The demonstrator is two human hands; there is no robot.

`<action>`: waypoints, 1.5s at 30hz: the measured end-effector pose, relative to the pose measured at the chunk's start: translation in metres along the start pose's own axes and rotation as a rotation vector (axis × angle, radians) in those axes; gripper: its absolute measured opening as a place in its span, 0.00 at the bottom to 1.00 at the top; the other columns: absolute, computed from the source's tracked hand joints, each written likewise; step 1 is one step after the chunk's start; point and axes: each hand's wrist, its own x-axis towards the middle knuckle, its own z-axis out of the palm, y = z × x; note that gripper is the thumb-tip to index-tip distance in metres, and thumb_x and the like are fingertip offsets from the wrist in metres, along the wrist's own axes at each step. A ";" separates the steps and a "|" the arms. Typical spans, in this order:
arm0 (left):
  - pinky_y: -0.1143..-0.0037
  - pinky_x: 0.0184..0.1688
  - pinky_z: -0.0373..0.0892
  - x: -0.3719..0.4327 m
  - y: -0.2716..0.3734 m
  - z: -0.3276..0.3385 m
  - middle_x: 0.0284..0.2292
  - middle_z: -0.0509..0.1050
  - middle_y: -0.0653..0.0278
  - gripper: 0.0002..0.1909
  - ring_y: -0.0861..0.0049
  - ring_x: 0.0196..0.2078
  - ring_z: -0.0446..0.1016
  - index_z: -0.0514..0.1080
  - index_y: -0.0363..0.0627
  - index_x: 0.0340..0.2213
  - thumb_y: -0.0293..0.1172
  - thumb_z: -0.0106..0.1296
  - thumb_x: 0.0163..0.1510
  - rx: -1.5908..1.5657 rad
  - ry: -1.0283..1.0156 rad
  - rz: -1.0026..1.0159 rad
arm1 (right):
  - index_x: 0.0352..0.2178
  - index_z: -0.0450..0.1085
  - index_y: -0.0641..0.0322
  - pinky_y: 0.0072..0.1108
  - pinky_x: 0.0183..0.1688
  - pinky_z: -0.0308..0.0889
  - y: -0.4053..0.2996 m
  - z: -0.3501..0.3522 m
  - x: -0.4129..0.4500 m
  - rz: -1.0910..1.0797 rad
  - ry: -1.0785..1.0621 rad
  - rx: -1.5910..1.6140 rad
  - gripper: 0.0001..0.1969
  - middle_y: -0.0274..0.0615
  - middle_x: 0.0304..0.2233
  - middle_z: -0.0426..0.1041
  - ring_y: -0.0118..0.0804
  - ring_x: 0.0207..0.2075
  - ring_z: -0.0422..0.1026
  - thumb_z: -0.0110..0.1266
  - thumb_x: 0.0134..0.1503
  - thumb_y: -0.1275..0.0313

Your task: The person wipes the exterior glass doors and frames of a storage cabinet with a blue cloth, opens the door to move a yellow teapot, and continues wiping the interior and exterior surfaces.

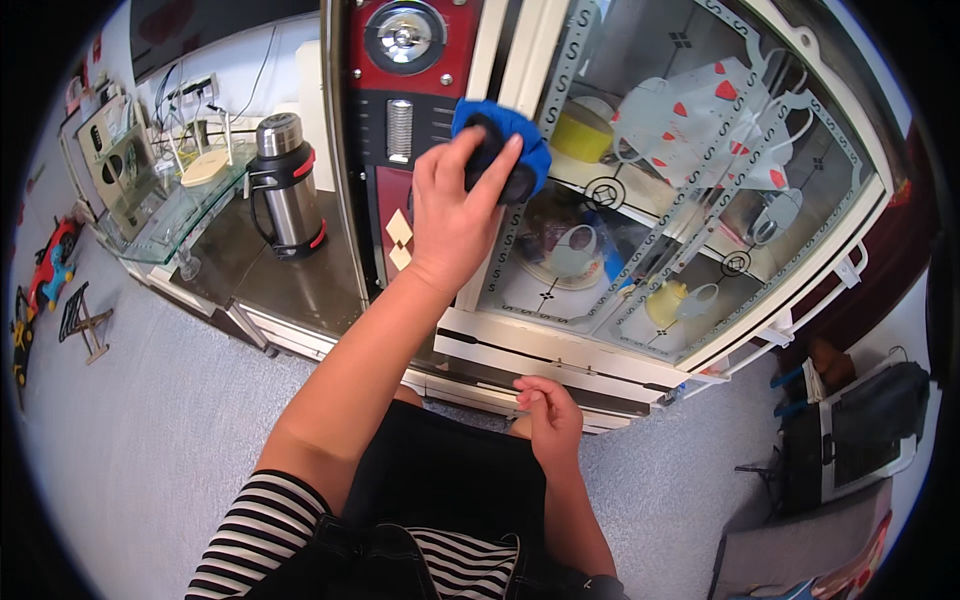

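Note:
My left hand [461, 202] reaches up and forward, its fingers closed on a blue and black cleaning pad [517, 146]. The pad lies against the cream upright frame between a red and black speaker panel [394, 131] and a cabinet with patterned glass doors [645, 217]. Part of the pad is hidden under the fingers. My right hand [553, 420] hangs low in front of the white drawers [540, 360], fingers loosely curled, with nothing seen in it. Behind the glass are a yellow-green roll [581, 135], a white bag with red marks [705, 124] and a yellow teapot [666, 302].
A steel vacuum flask [289, 195] stands on the dark countertop at left, beside a glass shelf [169, 225] with a white router [205, 168] and cables. A folding stool [86, 322] is on the floor at far left. A white rail [817, 300] juts from the cabinet's right side.

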 end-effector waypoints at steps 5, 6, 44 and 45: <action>0.66 0.52 0.68 -0.063 -0.017 0.003 0.55 0.68 0.65 0.38 0.57 0.47 0.65 0.78 0.59 0.52 0.16 0.58 0.35 0.030 -0.006 0.050 | 0.35 0.79 0.57 0.20 0.31 0.71 -0.153 0.002 0.001 -0.809 -0.160 -0.519 0.12 0.38 0.36 0.81 0.34 0.32 0.77 0.61 0.46 0.80; 0.66 0.52 0.68 -0.082 -0.019 -0.001 0.55 0.68 0.64 0.39 0.57 0.47 0.65 0.77 0.59 0.52 0.15 0.57 0.35 0.012 -0.073 0.033 | 0.35 0.79 0.56 0.19 0.30 0.70 -0.182 0.001 -0.004 -0.893 -0.178 -0.516 0.12 0.36 0.36 0.81 0.32 0.32 0.77 0.62 0.45 0.79; 0.63 0.56 0.66 -0.203 0.021 -0.052 0.52 0.69 0.55 0.33 0.53 0.50 0.68 0.79 0.58 0.51 0.12 0.52 0.45 -0.277 -0.399 -0.418 | 0.62 0.64 0.59 0.24 0.45 0.73 -0.030 0.003 0.011 -0.132 -0.188 -0.347 0.25 0.47 0.47 0.77 0.35 0.40 0.78 0.54 0.63 0.74; 0.63 0.58 0.64 -0.195 0.036 -0.062 0.52 0.68 0.51 0.33 0.52 0.52 0.67 0.78 0.58 0.52 0.13 0.52 0.46 -0.305 -0.386 -0.527 | 0.62 0.64 0.59 0.24 0.45 0.73 -0.031 0.010 0.016 -0.137 -0.198 -0.345 0.25 0.47 0.47 0.77 0.35 0.40 0.78 0.54 0.63 0.74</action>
